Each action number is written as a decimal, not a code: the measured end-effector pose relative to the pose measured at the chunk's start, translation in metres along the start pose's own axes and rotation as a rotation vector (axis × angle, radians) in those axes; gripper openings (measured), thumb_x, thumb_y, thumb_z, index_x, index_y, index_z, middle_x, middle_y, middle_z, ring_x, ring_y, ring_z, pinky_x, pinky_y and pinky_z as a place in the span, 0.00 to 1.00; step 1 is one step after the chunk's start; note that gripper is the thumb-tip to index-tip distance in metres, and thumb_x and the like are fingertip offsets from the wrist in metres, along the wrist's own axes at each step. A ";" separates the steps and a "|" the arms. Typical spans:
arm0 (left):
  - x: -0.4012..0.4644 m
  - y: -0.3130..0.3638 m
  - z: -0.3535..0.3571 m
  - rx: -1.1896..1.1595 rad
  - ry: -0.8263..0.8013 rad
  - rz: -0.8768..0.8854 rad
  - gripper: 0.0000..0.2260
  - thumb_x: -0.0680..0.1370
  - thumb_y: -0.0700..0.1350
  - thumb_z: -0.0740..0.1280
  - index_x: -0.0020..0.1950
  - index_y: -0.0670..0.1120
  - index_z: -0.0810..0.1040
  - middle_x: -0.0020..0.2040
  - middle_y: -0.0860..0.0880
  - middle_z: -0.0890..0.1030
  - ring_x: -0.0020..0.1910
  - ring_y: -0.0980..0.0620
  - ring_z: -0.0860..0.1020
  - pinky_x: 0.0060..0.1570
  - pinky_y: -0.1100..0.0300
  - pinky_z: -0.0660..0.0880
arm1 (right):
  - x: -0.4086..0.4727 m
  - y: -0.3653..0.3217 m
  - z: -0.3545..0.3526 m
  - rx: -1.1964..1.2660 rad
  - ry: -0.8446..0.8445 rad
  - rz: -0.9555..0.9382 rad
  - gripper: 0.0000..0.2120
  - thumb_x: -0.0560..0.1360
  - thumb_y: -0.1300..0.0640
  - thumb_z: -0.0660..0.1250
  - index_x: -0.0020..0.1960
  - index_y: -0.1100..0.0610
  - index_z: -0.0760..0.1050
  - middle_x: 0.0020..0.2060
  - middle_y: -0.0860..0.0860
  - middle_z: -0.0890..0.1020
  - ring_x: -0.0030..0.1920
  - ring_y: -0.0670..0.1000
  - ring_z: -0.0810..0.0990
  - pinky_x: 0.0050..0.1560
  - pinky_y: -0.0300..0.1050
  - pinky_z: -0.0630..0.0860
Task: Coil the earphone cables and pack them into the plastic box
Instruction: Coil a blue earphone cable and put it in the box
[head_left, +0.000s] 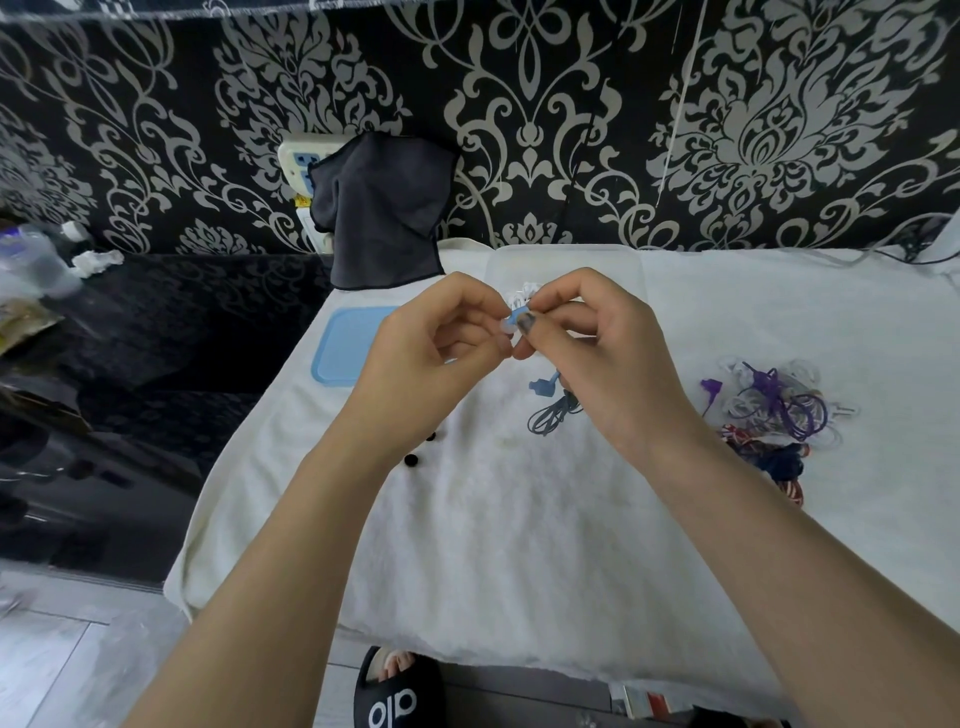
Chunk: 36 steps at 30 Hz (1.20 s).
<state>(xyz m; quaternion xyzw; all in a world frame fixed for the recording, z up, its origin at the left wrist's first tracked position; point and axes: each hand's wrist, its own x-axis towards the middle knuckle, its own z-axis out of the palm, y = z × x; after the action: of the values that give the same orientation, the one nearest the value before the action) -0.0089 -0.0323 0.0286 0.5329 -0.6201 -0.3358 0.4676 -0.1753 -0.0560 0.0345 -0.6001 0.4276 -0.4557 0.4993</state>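
My left hand (436, 338) and my right hand (587, 343) meet above the white towel (519, 519), both pinching the blue earbud (519, 315) of a blue earphone. Its grey-blue cable (550, 413) hangs in loops under my right hand, with the blue plug (540, 385) beside it. A clear plastic box (566, 260) stands just behind my hands, with white cable (522, 292) showing inside. The box's blue lid (343, 343) lies to the left of it, partly hidden by my left hand.
A tangle of purple, white and dark earphone cables (774, 410) lies on the towel at the right. Two small black ear tips (421, 449) sit near my left wrist. A dark cloth (384, 208) hangs at the wall. The black counter (156, 332) at left holds clutter.
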 end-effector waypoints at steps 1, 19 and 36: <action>0.000 0.000 0.000 0.005 0.002 0.006 0.05 0.78 0.33 0.70 0.51 0.42 0.79 0.43 0.46 0.86 0.46 0.47 0.86 0.49 0.54 0.80 | 0.000 0.000 0.000 0.001 0.000 0.000 0.05 0.79 0.62 0.69 0.50 0.64 0.75 0.38 0.53 0.86 0.26 0.38 0.76 0.25 0.28 0.69; 0.001 0.006 -0.005 -0.105 0.023 -0.007 0.03 0.77 0.35 0.72 0.51 0.39 0.82 0.47 0.45 0.87 0.48 0.51 0.86 0.52 0.62 0.80 | 0.006 0.003 -0.006 0.108 -0.083 0.086 0.04 0.79 0.62 0.69 0.46 0.62 0.77 0.33 0.54 0.85 0.23 0.44 0.67 0.25 0.35 0.63; 0.001 0.007 -0.013 -0.273 -0.068 -0.015 0.07 0.76 0.28 0.70 0.47 0.38 0.76 0.44 0.48 0.86 0.46 0.51 0.85 0.51 0.62 0.79 | 0.008 0.003 -0.006 0.340 -0.157 0.287 0.05 0.78 0.63 0.67 0.43 0.60 0.76 0.33 0.54 0.82 0.22 0.46 0.59 0.34 0.47 0.53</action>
<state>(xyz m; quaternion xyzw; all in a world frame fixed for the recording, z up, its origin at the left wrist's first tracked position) 0.0011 -0.0305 0.0395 0.4572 -0.5800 -0.4386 0.5121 -0.1794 -0.0658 0.0333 -0.4740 0.3855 -0.3973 0.6847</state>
